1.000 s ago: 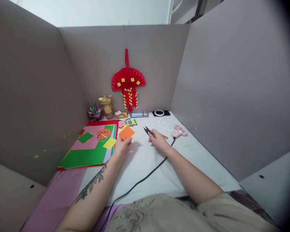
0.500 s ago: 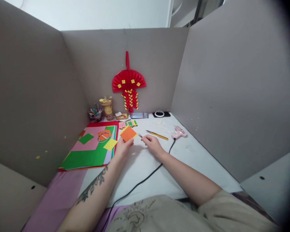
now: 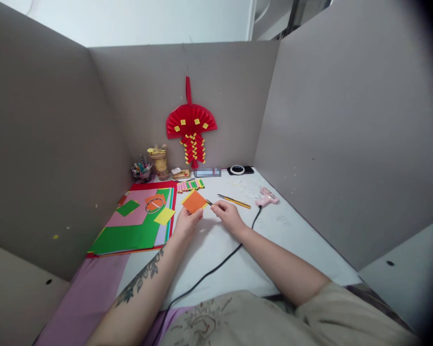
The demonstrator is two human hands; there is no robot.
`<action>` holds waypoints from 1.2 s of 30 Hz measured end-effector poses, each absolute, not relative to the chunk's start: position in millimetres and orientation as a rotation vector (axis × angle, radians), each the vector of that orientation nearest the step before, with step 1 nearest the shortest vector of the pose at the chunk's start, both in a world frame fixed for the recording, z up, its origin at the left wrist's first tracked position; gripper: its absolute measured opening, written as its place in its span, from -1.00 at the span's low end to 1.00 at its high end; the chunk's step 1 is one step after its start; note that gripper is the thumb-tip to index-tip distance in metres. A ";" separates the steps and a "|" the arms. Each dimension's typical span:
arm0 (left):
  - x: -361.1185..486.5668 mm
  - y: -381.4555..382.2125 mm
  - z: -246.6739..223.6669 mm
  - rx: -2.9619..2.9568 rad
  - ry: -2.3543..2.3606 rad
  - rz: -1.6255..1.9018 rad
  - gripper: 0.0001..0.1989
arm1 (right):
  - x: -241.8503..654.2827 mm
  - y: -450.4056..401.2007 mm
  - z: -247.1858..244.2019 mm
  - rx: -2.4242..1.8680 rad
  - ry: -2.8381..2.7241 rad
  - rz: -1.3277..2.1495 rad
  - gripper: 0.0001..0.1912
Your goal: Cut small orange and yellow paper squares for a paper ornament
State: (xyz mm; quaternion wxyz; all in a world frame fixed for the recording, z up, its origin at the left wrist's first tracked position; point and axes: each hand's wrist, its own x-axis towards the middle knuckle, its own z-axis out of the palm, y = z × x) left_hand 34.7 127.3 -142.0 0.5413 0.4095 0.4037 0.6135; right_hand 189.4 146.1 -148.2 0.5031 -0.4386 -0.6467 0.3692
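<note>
My left hand [image 3: 190, 219] pinches an orange paper square [image 3: 194, 201] with yellow paper showing along its edges behind it. Just to the right, my right hand [image 3: 228, 212] is closed on small scissors [image 3: 209, 203], whose tips reach the right corner of the paper. A loose yellow square [image 3: 164, 216] lies left of my left hand, on the edge of a stack of coloured sheets [image 3: 119, 239]. Beyond the held paper is a row of pink, green and yellow paper rolls [image 3: 190, 185].
A pink glue gun [image 3: 267, 198] lies at the right, its black cable [image 3: 216, 269] running toward me. Near it is a yellow pencil-like tool [image 3: 234, 201]. A red fan ornament [image 3: 191, 120] hangs on the back panel. Cups and a phone [image 3: 248, 170] stand or lie at the back.
My left hand has moved slightly right with the orange and yellow paper, so its corner now meets the scissor tips. My right hand has hardly moved.
</note>
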 end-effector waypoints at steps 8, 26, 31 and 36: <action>35.6 128.5 -144.3 0.948 0.922 1.463 -0.68 | 189.4 147.7 -149.8 -1.049 -1.562 0.904 -0.69; 37.9 125.6 -140.1 0.900 0.925 1.457 -0.64 | 188.9 150.1 -152.1 -1.051 -1.553 0.937 -0.70; 38.2 125.4 -139.6 0.895 0.904 1.457 -0.63 | 188.0 146.4 -147.2 -1.072 -1.561 0.922 -0.68; 37.7 127.3 -142.0 0.897 0.924 1.456 -0.63 | 196.0 155.0 -145.9 -1.144 -1.483 0.865 -0.63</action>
